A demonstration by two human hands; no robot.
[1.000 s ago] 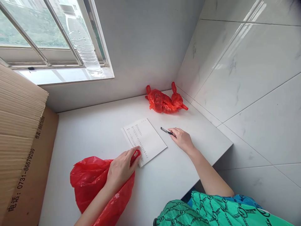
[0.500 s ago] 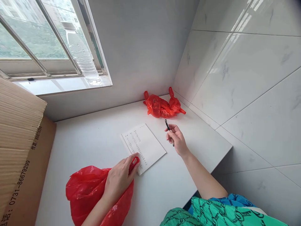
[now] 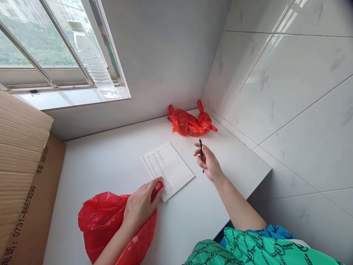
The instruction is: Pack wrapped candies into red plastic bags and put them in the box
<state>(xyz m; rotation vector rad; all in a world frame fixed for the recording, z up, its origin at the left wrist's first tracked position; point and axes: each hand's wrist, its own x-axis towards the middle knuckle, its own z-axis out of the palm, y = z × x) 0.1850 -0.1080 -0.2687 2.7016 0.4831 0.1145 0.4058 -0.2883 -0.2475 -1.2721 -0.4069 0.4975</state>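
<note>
My left hand (image 3: 142, 202) is closed around the handle of a red plastic bag (image 3: 103, 217), and the handle's loop pokes out between thumb and fingers. Its fingertips rest on the lower corner of a white notepad (image 3: 172, 169) with rows of small handwriting. The bag's body spreads under my left wrist and forearm. To the right of the notepad, my right hand (image 3: 210, 163) grips a black pen (image 3: 201, 151) above the table. The pen stands nearly upright in the fingers, apart from the paper.
A crumpled red plastic bag (image 3: 190, 123) lies at the table's back corner by the tiled wall (image 3: 289, 84). At left stands a cardboard box (image 3: 41, 198). A clear water bottle (image 3: 95, 66) is on the windowsill. The white table (image 3: 110, 162) ends at the right front edge.
The pen has turned in my right hand, from slanting to almost upright, and shifted slightly right. My left hand keeps its hold on the bag. The view has tilted slightly.
</note>
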